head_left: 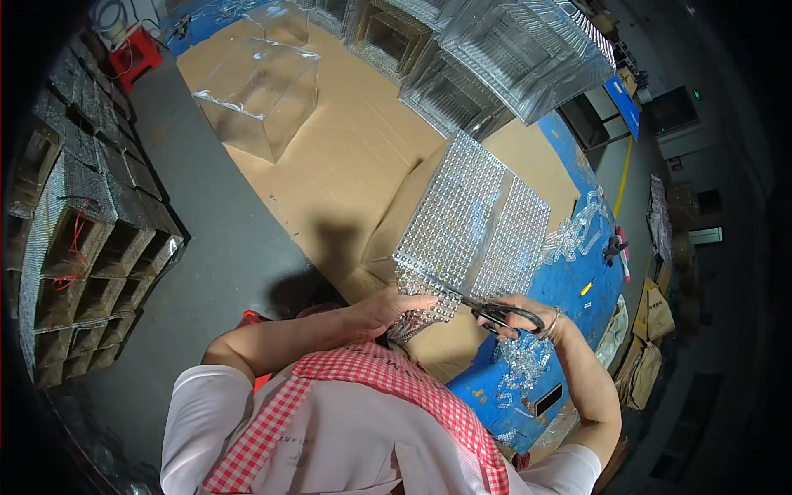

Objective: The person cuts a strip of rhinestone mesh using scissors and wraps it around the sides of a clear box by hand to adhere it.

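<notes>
A box covered with a silvery rhinestone sheet (462, 219) stands tilted in view on the cardboard before me. My left hand (388, 309) is closed on the loose flap of that sheet at the box's near edge, its index finger stretched along the beads. In my right hand (521, 316) are black-handled scissors (493, 313), their blades pointing left across the sheet at the box edge. Whether the blades touch the beads everywhere along their length I cannot tell. Part of the flap hangs below my left hand.
Clear plastic boxes (264, 103) stand on the cardboard (355, 124), with stacked boxes (520, 58) behind. Rhinestone scraps (524, 363) and a phone (548, 400) lie on the blue table cover (569, 305). Beaded boxes (99, 239) are stacked at left, near a red stool (134, 56).
</notes>
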